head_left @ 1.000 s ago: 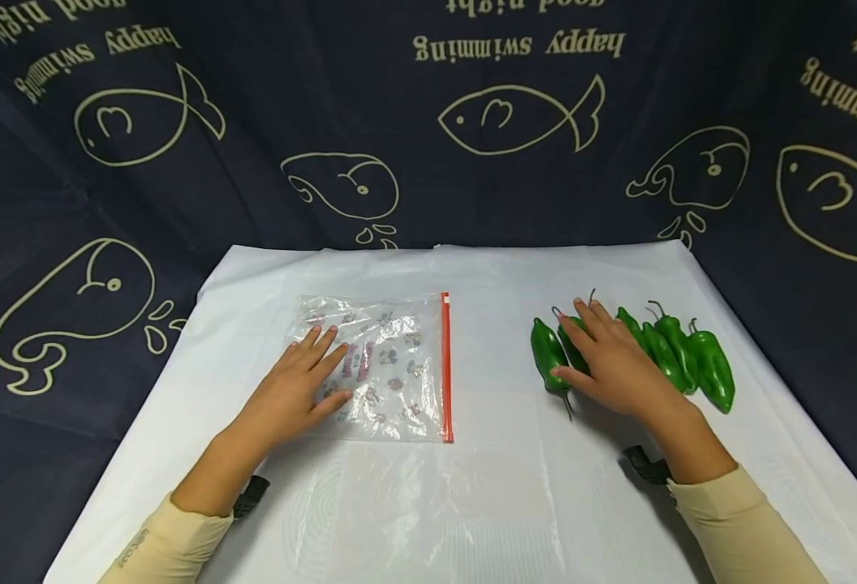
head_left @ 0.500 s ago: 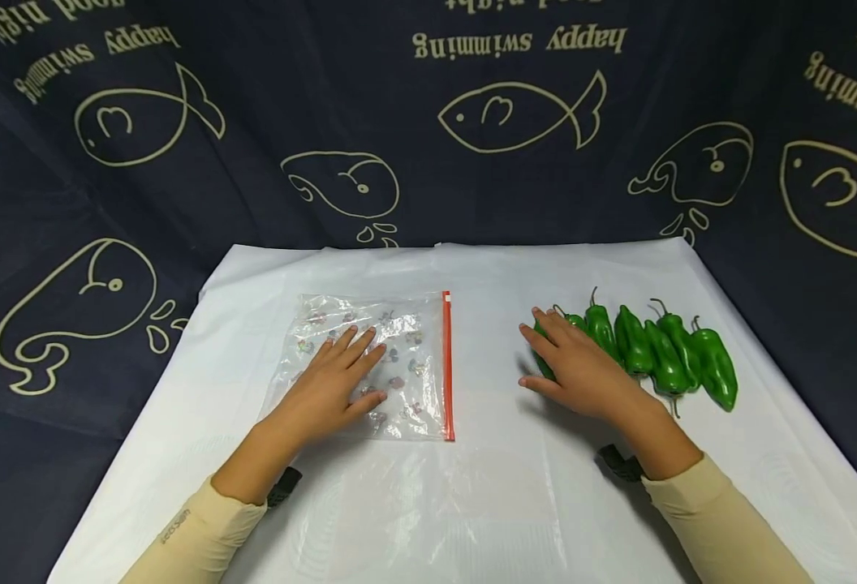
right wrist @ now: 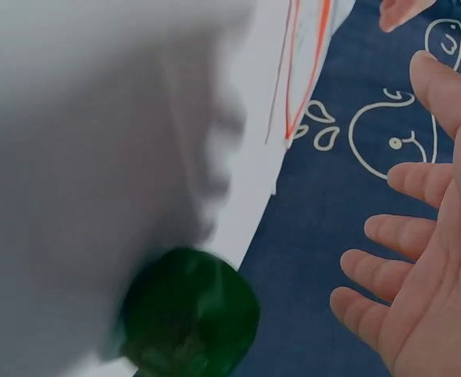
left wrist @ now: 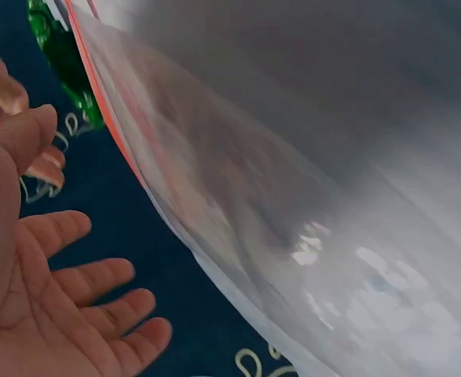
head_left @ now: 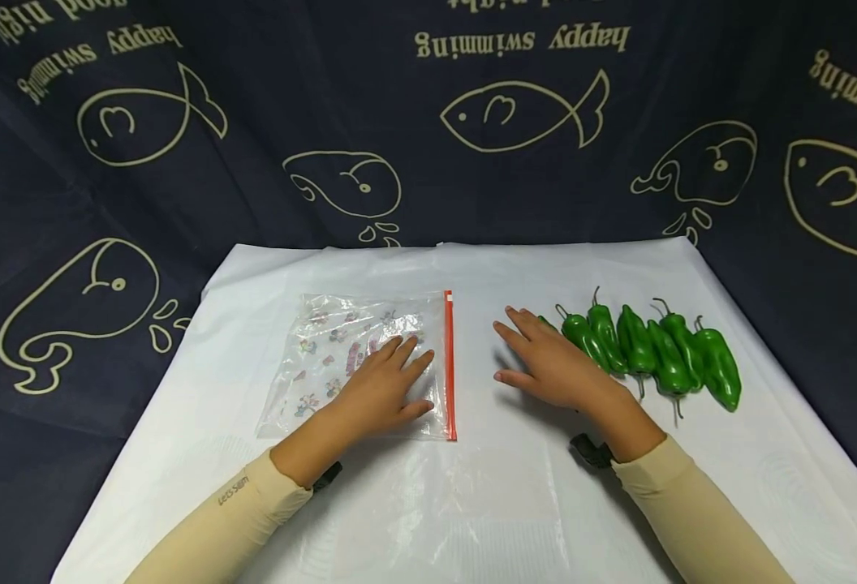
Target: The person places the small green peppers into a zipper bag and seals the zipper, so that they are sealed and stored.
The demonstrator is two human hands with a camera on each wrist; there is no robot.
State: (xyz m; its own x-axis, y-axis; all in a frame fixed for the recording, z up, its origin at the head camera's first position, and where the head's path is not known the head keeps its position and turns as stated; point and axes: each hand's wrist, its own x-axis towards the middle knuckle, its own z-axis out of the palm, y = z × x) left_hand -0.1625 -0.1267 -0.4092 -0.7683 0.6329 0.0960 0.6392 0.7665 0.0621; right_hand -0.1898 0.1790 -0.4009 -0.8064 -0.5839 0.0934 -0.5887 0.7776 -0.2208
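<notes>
The clear bag (head_left: 359,345) is laid flat on the white cloth (head_left: 494,495), its red strip (head_left: 450,365) turned toward the green peppers (head_left: 635,341). The left hand (head_left: 376,393) is held over the bag, the right hand (head_left: 560,369) at the row's near end, one pepper partly hidden by it; fingers are spread wide, nothing gripped. Light, flat-fingered contact is probably best used, lest the thin film be creased
</notes>
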